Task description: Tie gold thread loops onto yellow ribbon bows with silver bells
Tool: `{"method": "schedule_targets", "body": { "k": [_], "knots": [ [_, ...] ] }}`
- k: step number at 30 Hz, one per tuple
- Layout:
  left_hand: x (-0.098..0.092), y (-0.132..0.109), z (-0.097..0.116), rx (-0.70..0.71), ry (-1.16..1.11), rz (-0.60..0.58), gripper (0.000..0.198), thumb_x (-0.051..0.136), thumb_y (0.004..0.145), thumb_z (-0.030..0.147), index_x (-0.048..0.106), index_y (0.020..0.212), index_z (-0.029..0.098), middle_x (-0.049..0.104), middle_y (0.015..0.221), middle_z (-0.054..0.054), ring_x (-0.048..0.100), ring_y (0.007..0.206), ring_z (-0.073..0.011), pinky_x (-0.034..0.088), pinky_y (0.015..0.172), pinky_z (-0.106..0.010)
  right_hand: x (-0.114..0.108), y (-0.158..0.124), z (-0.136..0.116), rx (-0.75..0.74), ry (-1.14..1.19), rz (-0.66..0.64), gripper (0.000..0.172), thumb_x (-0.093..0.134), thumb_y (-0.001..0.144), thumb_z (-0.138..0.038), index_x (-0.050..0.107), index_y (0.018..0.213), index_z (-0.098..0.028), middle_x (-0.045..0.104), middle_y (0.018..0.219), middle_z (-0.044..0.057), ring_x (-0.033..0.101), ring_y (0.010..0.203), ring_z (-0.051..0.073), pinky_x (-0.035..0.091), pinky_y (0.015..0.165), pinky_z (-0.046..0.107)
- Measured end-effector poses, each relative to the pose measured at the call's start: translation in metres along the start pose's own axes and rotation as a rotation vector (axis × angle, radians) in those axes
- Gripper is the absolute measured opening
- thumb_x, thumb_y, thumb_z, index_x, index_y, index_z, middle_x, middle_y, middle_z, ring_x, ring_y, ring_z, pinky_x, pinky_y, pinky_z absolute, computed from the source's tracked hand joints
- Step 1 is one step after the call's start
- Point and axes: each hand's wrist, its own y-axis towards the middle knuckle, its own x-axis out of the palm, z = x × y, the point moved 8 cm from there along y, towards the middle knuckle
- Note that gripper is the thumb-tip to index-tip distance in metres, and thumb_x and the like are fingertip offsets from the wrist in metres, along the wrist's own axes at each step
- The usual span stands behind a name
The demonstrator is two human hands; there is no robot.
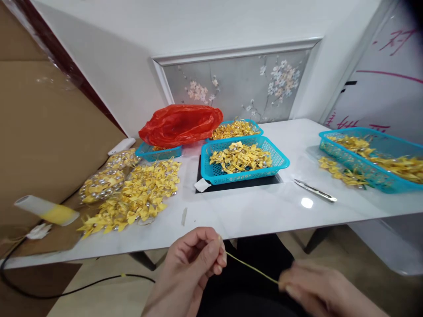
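A thin yellow cord [253, 267] runs taut between my two hands, low in the head view, just in front of the table edge. My left hand [194, 262] pinches one end between thumb and forefinger. Farther right, my right hand [319, 284] grips the other end; its fingers are blurred by motion. Beyond them on the white table stands a blue basket [211, 178] holding yellow flower pieces [241, 157]. To the left lies a large heap of yellow flowers with pearly beads [142, 189].
A pair of thread snips [315, 190] lies right of centre. Another blue basket [343, 156] with flowers stands at the right. Behind the middle basket are a red plastic bag [181, 125] and more baskets. A yellow-and-white roll [48, 210] lies at the left, near a black cable [95, 281].
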Motion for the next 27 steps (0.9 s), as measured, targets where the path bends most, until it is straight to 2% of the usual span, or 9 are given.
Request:
{"method": "schedule_targets", "body": {
  "k": [2,4,6,8,12,17,22,26,27],
  "knots": [
    [0.004,0.002,-0.001,-0.008,0.029,-0.009,0.017,0.085,0.073,0.027,0.073,0.068,0.016,0.066,0.063,0.001,0.052,0.057,-0.0072,0.046,0.054,-0.013,-0.055,0.001,0.017,0.044,-0.223,0.306,0.029,0.041,0.099,-0.038,0.065,0.104,-0.024,0.069,0.106,0.007,0.067,0.092,0.020,0.053,0.075,0.025],
    [0.011,0.002,-0.004,-0.022,0.033,-0.043,0.018,0.085,0.072,0.028,0.073,0.066,0.015,0.066,0.061,0.001,0.052,0.056,-0.0070,0.045,0.054,-0.013,-0.104,0.001,0.045,0.226,-0.492,0.553,0.039,0.038,0.098,-0.048,0.062,0.119,-0.025,0.064,0.123,0.008,0.069,0.090,0.021,0.055,0.071,0.029],
    [0.018,0.002,-0.007,-0.040,0.007,-0.075,0.018,0.086,0.071,0.027,0.074,0.066,0.015,0.066,0.061,0.000,0.052,0.055,-0.0068,0.045,0.053,-0.013,-0.131,0.010,0.075,0.346,-0.611,0.639,0.044,0.035,0.099,-0.046,0.060,0.123,-0.018,0.061,0.125,0.014,0.061,0.110,0.032,0.052,0.086,0.040],
    [0.022,0.001,-0.009,-0.057,-0.034,-0.090,0.018,0.086,0.071,0.027,0.074,0.066,0.014,0.067,0.060,0.000,0.053,0.053,-0.0063,0.044,0.052,-0.013,-0.141,0.025,0.104,0.440,-0.685,0.619,0.042,0.042,0.099,-0.041,0.061,0.119,-0.011,0.064,0.112,0.020,0.061,0.107,0.036,0.049,0.088,0.047],
    [0.023,0.001,-0.011,-0.097,-0.084,-0.082,0.017,0.087,0.070,0.026,0.075,0.068,0.014,0.067,0.060,0.000,0.054,0.052,-0.0056,0.044,0.052,-0.013,-0.130,0.044,0.144,0.552,-0.728,0.514,0.024,0.055,0.098,-0.034,0.062,0.109,-0.014,0.065,0.091,0.006,0.063,0.083,0.019,0.053,0.076,0.036],
    [0.022,0.005,-0.015,-0.098,-0.039,-0.099,0.019,0.086,0.071,0.027,0.074,0.066,0.014,0.067,0.062,-0.001,0.055,0.054,-0.0068,0.045,0.054,-0.014,-0.125,0.036,0.150,0.595,-0.709,0.513,0.016,0.054,0.099,-0.030,0.061,0.101,-0.016,0.060,0.092,0.003,0.058,0.076,0.014,0.050,0.068,0.029],
    [0.020,0.005,-0.008,0.060,0.205,-0.045,0.017,0.078,0.078,0.028,0.073,0.068,0.016,0.067,0.060,0.000,0.057,0.057,-0.0101,0.047,0.057,-0.018,-0.122,0.030,0.108,0.473,-0.577,0.591,0.019,0.041,0.096,-0.018,0.060,0.099,-0.014,0.058,0.097,0.011,0.058,0.077,0.020,0.046,0.064,0.032],
    [0.024,0.001,-0.004,0.088,0.353,-0.031,0.014,0.071,0.082,0.024,0.072,0.069,0.018,0.067,0.061,0.001,0.058,0.059,-0.0114,0.048,0.060,-0.019,-0.082,0.026,0.044,0.238,-0.279,0.506,0.030,0.029,0.104,-0.037,0.055,0.105,-0.020,0.061,0.079,0.002,0.060,0.067,0.015,0.052,0.066,0.024],
    [0.025,0.000,-0.002,0.092,0.375,-0.036,0.014,0.071,0.082,0.023,0.071,0.069,0.019,0.067,0.060,0.001,0.058,0.059,-0.0115,0.048,0.060,-0.019,-0.068,0.025,0.031,0.179,-0.045,0.451,0.035,0.026,0.105,-0.039,0.054,0.110,-0.020,0.061,0.077,0.002,0.060,0.065,0.014,0.053,0.066,0.024]
  ]
}}
